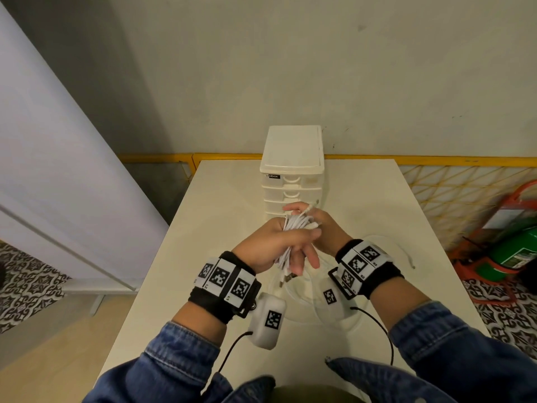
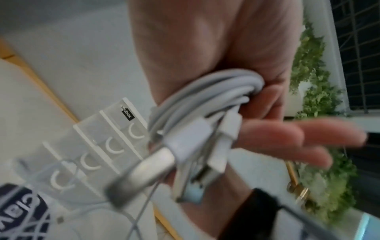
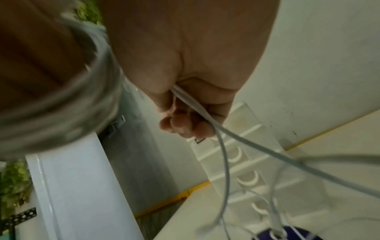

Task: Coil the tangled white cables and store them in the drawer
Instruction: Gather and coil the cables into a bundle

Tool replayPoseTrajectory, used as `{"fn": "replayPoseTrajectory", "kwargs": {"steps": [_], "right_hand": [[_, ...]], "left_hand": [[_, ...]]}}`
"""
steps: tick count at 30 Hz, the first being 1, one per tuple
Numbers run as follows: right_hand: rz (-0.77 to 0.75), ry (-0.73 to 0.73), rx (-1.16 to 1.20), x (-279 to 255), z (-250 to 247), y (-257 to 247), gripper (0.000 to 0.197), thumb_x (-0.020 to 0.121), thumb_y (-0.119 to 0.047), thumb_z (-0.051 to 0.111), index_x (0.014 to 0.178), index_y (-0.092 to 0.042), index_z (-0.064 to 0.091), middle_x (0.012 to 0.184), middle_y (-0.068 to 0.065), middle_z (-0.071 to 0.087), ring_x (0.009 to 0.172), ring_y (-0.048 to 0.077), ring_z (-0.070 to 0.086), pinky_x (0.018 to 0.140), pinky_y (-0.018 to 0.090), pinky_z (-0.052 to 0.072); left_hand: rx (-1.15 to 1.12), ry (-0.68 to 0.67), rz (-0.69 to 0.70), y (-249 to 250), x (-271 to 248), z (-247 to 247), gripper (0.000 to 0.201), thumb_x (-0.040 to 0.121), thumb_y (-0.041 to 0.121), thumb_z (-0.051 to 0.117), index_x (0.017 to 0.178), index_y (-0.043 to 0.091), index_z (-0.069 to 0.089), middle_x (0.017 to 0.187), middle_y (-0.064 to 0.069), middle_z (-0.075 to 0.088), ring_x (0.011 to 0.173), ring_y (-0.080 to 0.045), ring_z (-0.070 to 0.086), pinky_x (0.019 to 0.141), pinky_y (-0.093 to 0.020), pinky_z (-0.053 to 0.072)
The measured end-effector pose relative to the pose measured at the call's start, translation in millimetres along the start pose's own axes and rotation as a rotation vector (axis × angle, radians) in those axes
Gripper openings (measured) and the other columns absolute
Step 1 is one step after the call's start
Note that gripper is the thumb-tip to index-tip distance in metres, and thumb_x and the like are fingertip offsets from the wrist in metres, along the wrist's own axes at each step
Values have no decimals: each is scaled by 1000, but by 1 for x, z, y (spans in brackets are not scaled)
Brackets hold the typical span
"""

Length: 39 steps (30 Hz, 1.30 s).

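A bundle of white cables (image 1: 293,225) is looped round my left hand (image 1: 273,245), which grips it with the thumb across the strands above the table's middle. In the left wrist view the coil (image 2: 218,87) sits in the palm, USB plugs (image 2: 185,138) hang from it, and the fingers (image 2: 298,134) stick out nearly straight. My right hand (image 1: 328,228) is just right of the bundle, fingers (image 3: 185,125) curled, pinching a cable strand (image 3: 222,146) that trails down. The white drawer unit (image 1: 292,158) stands behind the hands with all visible drawers pushed in.
More loose white cable (image 1: 406,254) lies in loops on the white table (image 1: 220,228) right of and below my hands. A yellow lattice fence (image 1: 465,193) and a green extinguisher (image 1: 517,242) stand to the right, and a white panel (image 1: 58,170) to the left.
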State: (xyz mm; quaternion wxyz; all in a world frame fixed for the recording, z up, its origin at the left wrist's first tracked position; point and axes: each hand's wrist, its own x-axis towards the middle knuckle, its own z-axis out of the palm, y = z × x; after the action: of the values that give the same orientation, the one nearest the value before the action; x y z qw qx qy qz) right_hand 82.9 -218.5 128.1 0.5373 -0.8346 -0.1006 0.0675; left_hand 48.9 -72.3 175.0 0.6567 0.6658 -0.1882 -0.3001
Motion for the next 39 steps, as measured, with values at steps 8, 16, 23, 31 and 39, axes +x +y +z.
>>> {"fn": "replayPoseTrajectory", "kwargs": {"steps": [8, 16, 23, 31, 39], "right_hand": [[71, -80, -152, -24, 42, 33, 16, 96, -19, 41, 95, -19, 56, 58, -7, 53, 53, 4, 49, 58, 11, 40], [39, -286, -221, -32, 46, 39, 19, 94, -21, 46, 101, -24, 63, 77, -5, 66, 74, 9, 60, 73, 17, 45], [-209, -257, -451, -28, 27, -5, 23, 92, -38, 48, 110, -42, 62, 103, -9, 72, 86, 15, 65, 82, 31, 51], [-318, 16, -378, -20, 8, -44, 10, 86, -32, 58, 81, -28, 65, 73, -3, 69, 69, 12, 60, 66, 28, 45], [-289, 128, -204, -2, -16, -20, 6, 85, -21, 63, 81, -22, 67, 75, -20, 65, 75, -1, 61, 72, 17, 45]], "left_hand": [[-749, 419, 320, 14, 7, -20, 28, 97, 29, 41, 81, 12, 56, 58, 3, 64, 46, -6, 57, 47, -17, 48], [-686, 888, 549, 10, 5, -59, 28, 100, 33, 38, 93, 11, 54, 79, 2, 76, 78, -11, 72, 68, -21, 55], [-332, 1066, 381, -27, 5, -73, 25, 98, 29, 47, 83, 12, 58, 70, -2, 73, 66, -15, 70, 62, -23, 55], [213, 523, 46, -40, 2, -40, 68, 99, 46, 28, 58, 2, 59, 36, -2, 53, 32, -15, 47, 40, -21, 40], [-72, 190, 59, -36, 8, -24, 31, 91, 31, 57, 72, 8, 49, 40, 4, 33, 31, -9, 27, 37, -16, 26]]}}
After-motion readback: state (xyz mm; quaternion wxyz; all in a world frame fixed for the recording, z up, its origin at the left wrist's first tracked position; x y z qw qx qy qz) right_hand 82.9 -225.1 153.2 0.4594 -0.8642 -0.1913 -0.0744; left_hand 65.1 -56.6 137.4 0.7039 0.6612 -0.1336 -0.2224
